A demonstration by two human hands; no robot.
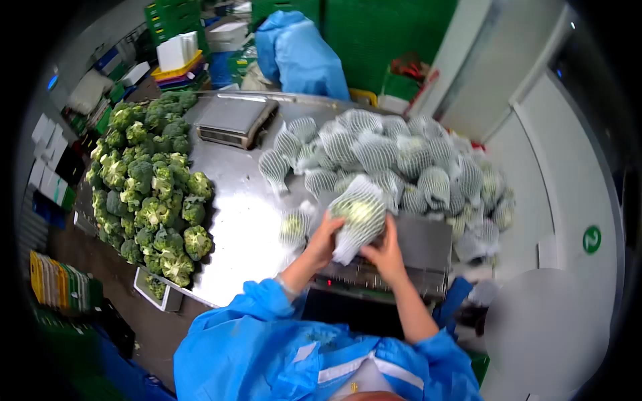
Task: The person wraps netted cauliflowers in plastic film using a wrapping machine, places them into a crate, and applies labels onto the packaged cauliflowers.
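Observation:
Between my two hands is a broccoli head in a white foam net (362, 214), held over the near scale (428, 244). My left hand (324, 239) grips its left side, and my right hand (386, 251) is closed around its lower right. The net's narrow end points down toward me. Left of my left hand, another netted broccoli head (293, 228) rests on the metal table (237, 234). Just beyond my hands lies a pile of netted broccoli heads (376, 152). A small red light shows on the scale's front.
Bare broccoli heads (144, 190) are heaped along the table's left side. A second scale (231, 119) sits at the far edge, near a person in a blue gown (301, 57). A white crate (158, 291) stands below the left edge. At right is a white wall (528, 174).

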